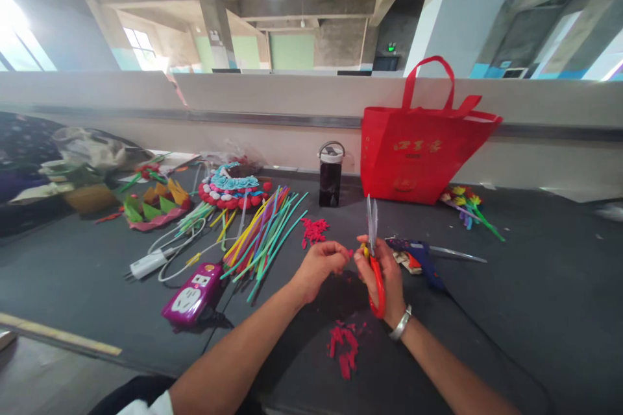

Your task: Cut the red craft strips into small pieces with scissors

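My right hand (384,272) is closed round the red handles of a pair of scissors (372,253), whose blades point up and away from me. My left hand (321,262) is pinched shut on a small red scrap (350,252) held right beside the scissors. Both hands hover over the dark table (535,272). Red cut pieces (343,343) lie on the table just below my wrists. Another heap of red bits (314,231) lies beyond my left hand.
A bundle of coloured sticks (265,233) and a purple power strip (192,295) with a white plug lie to the left. A blue glue gun (421,256) rests right of my hands. Farther back stand a dark bottle (331,175), a red bag (421,149) and craft flowers (231,185).
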`<state>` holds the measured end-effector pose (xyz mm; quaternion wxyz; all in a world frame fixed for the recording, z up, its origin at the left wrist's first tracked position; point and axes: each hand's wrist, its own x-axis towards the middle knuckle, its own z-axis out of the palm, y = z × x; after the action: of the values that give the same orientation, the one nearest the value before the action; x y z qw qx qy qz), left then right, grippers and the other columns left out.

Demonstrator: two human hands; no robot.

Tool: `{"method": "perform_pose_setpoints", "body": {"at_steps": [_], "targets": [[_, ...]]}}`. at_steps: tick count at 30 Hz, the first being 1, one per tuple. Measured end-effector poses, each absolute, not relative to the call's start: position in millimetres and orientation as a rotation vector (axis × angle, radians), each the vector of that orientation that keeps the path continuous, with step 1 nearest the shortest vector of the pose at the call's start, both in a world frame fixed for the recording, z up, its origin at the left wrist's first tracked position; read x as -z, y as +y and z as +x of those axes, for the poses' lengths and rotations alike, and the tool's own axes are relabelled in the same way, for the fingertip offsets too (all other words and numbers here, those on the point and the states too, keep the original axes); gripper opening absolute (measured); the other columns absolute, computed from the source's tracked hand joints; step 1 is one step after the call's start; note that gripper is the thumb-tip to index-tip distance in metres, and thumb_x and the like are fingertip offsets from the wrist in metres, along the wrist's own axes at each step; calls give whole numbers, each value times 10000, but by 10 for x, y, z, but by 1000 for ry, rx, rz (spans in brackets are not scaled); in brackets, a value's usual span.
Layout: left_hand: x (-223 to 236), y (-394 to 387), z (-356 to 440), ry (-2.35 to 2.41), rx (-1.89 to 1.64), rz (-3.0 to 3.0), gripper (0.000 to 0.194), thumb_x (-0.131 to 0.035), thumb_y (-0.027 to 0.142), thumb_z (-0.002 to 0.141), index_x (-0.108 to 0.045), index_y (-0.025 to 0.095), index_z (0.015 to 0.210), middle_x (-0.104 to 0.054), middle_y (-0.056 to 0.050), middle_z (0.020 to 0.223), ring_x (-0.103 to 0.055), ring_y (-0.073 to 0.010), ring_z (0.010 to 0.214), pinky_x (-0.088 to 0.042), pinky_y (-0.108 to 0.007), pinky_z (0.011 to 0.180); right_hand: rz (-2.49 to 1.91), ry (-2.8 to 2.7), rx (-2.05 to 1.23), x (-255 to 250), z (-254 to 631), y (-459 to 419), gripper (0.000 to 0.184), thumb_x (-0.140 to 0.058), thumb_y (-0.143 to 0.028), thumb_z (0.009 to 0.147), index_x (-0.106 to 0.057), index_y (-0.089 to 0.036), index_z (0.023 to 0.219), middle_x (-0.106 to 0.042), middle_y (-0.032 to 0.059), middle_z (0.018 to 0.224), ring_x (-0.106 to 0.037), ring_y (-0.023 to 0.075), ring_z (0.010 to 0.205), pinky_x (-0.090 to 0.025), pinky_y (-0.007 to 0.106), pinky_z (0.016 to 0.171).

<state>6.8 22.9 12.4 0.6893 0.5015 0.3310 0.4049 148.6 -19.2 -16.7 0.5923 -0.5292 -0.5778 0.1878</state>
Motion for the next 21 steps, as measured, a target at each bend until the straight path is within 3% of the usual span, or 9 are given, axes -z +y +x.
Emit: {"method": "perform_pose_setpoints", "body": {"at_steps": [5,12,21], "targets": [[-129,276,55,581,-1141,871,98,-697,207,670,-613,156,673,-478,46,568,-407,-75,529,-369,-234,607,-1359,-1472,-284,201,1472,-168,305,-545,-282,851,-537,-213,1148,-666,49,995,-653,188,844,-517,316,774],[-136,264,58,530,-1235,793,143,-705,244,717,-599,152,690,-514,30,588,-447,-84,552,-362,-229,603,-1427,-1658,-171,280,1381,-171,441,-527,-149,766,-518,-203,1204,-650,76,1106,-638,219,973,-517,355,851],[-114,269,74,535,-1234,801,126,-684,225,749,-602,144,700,-533,20,599,-456,-82,563,-356,-219,599,-1492,-1717,-149,253,1362,-205,434,-523,-134,772,-513,-207,1200,-646,76,1097,-629,238,995,-514,382,861]]}}
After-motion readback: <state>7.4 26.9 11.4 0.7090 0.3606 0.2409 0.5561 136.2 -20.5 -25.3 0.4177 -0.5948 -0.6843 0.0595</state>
